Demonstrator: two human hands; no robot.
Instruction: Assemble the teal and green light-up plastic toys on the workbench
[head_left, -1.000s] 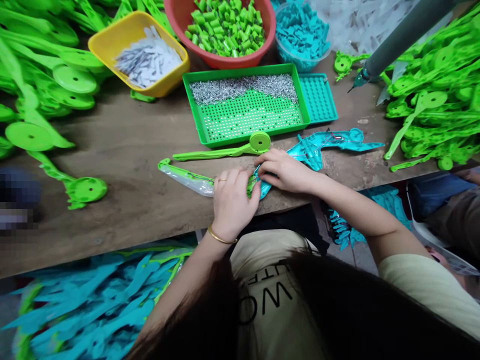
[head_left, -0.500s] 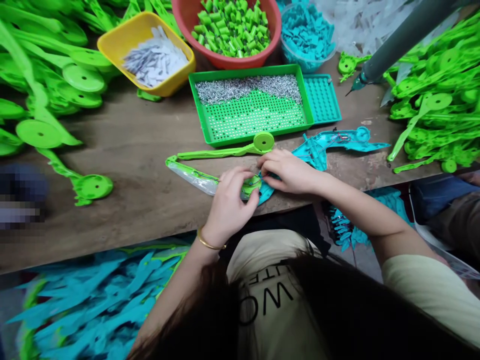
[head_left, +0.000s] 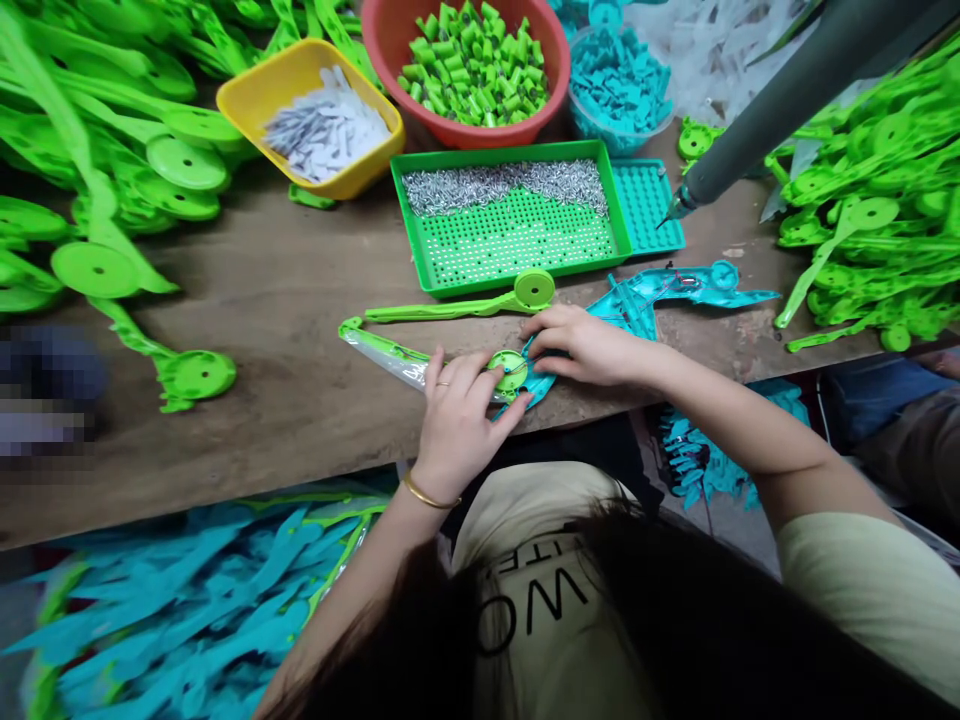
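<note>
Swung nearer the teal tray (head_left: 646, 190), the driver (head_left: 795, 110) hangs aside; left hand (head_left: 459, 410) grasps green disc (head_left: 511, 370), right hand (head_left: 581, 345) teal shell (head_left: 540, 386), presumably to steady both.

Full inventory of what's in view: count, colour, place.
Table: one, brown, under the work.
Bin: one, yellow, upper left; pale strips: many, inside.
Bowl: one, red, top middle; cylinders: many, green, inside.
Tub: one, translucent, right of bowl; chips: many, turquoise, inside.
Perforated tray: one, green, centre; metal bits: many, silver, inside.
Dimpled tray: one, turquoise, beside it.
Disc-ended parts: many, green, far left and right.
Loose arm: one, green, nearer than perforated tray.
Clear-edged arm: one, green, front centre.
Casing: seemingly one, turquoise, right of that arm.
Tool: one, dark, upper right.
Translucent pieces: many, whitish, top right.
Heaps: two, turquoise, below the table.
Shirt: one, pale, bottom.
Left hand: one, fingers on clear-edged arm.
Right hand: one, at the casing.
</note>
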